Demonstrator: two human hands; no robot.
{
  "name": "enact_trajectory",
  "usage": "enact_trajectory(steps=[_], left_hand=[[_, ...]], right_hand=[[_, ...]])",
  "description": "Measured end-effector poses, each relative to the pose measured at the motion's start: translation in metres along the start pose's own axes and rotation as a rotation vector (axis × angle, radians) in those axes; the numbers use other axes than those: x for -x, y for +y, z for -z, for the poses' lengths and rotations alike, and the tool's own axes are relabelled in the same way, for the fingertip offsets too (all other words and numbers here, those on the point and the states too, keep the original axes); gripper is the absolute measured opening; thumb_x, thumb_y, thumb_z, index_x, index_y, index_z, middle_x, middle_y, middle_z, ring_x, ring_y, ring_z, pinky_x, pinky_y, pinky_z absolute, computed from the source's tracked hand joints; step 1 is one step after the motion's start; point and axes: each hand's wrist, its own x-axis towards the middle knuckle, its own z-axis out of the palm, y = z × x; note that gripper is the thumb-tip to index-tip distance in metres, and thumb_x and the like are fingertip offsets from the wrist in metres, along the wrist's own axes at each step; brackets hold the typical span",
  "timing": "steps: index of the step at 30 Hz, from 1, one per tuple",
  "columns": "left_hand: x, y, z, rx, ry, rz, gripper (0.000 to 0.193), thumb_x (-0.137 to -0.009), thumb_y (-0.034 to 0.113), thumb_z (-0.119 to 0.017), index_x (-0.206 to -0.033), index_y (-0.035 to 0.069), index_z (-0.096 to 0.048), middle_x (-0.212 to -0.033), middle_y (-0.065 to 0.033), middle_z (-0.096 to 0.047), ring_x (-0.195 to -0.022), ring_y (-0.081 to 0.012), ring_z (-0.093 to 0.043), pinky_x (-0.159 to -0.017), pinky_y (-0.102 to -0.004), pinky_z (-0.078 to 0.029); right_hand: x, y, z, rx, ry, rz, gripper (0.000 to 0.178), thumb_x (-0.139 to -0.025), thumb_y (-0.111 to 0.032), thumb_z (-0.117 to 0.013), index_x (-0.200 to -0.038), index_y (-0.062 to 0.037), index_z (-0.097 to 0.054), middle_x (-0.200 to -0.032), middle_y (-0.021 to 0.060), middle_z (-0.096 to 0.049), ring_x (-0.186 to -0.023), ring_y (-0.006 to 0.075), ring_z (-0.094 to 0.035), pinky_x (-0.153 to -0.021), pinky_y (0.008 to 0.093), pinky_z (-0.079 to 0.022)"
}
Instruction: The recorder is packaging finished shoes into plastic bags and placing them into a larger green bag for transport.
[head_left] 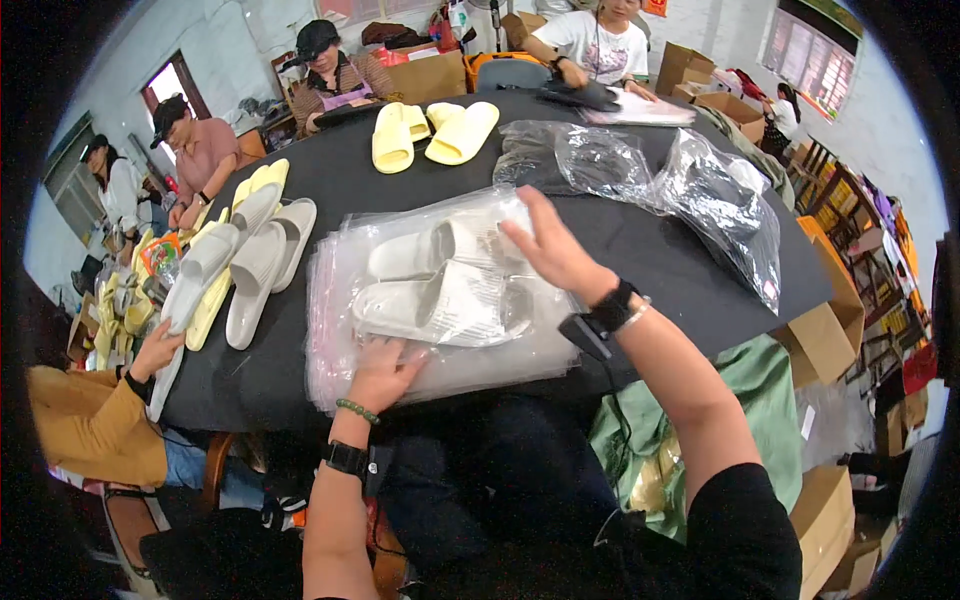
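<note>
A pair of light grey slippers (432, 303) lies inside a clear plastic bag (395, 232), on top of a stack of clear bags (330, 345) in front of me. My left hand (385, 372) rests flat at the near edge of the stack, thumb out to the side. Its fingertips reach to the nearer slipper and are partly hidden there. At the far right corner of the bagged pair is my right hand (560, 255), open, with fingers stretched against the plastic and nothing gripped.
The black table (690, 300) bears yellow slippers (462, 134), more grey slippers (255, 270) and bagged dark items (715, 195). A co-worker's hand (157, 350) touches a slipper at left. Other people sit around the far side. Cardboard boxes (825, 320) and green cloth (700, 440) lie at right.
</note>
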Motion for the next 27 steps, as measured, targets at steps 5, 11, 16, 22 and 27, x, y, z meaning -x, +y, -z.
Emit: enact_trajectory(steps=[5,11,16,22,27], left_hand=[[-0.001,0.002,0.007,0.104,-0.039,0.044,0.038,-0.087,0.034,-0.064,-0.110,0.004,-0.063,-0.110,-0.0223,-0.061,-0.108,-0.0429,-0.053,-0.094,-0.0496,-0.041],[0.009,-0.005,0.066,-0.104,0.341,0.235,0.024,-0.087,0.021,-0.064,-0.092,-0.001,-0.068,-0.093,-0.0197,-0.069,-0.093,-0.0377,-0.065,-0.081,-0.0420,-0.050],[-0.016,-0.030,0.134,0.338,0.596,0.352,0.030,-0.100,0.022,-0.049,-0.111,-0.002,-0.065,-0.096,-0.0058,-0.067,-0.087,-0.0115,-0.058,-0.080,-0.0259,-0.046],[-0.090,-0.011,0.118,0.387,-0.045,0.657,0.068,-0.088,0.065,-0.048,-0.111,0.003,-0.061,-0.088,-0.0054,-0.064,-0.076,-0.0128,-0.057,-0.065,-0.0254,-0.045],[-0.130,-0.011,0.079,0.300,-0.306,0.742,0.071,-0.084,0.066,-0.053,-0.105,-0.002,-0.060,-0.079,-0.0080,-0.065,-0.061,-0.0153,-0.059,-0.052,-0.0279,-0.045]], right_hand=[[0.021,0.040,-0.043,0.249,-0.268,-0.173,0.080,-0.098,-0.055,-0.037,-0.146,0.0065,-0.022,-0.151,0.0286,-0.024,-0.144,0.0393,-0.019,-0.116,0.0461,-0.020],[0.028,0.049,-0.046,0.235,-0.244,-0.160,0.079,-0.098,-0.055,-0.035,-0.149,0.0040,-0.018,-0.154,0.0242,-0.022,-0.145,0.0370,-0.015,-0.116,0.0461,-0.018],[0.026,0.046,-0.050,0.198,-0.183,-0.143,0.078,-0.099,-0.052,-0.036,-0.148,0.0052,-0.017,-0.154,0.0247,-0.023,-0.145,0.0364,-0.017,-0.116,0.0463,-0.018],[0.028,0.041,-0.050,0.194,-0.166,-0.144,0.077,-0.099,-0.051,-0.037,-0.148,0.0052,-0.018,-0.153,0.0244,-0.024,-0.145,0.0365,-0.018,-0.116,0.0461,-0.020],[0.028,0.039,-0.049,0.204,-0.179,-0.138,0.075,-0.099,-0.050,-0.038,-0.148,0.0047,-0.020,-0.153,0.0243,-0.026,-0.144,0.0370,-0.020,-0.116,0.0458,-0.020]])
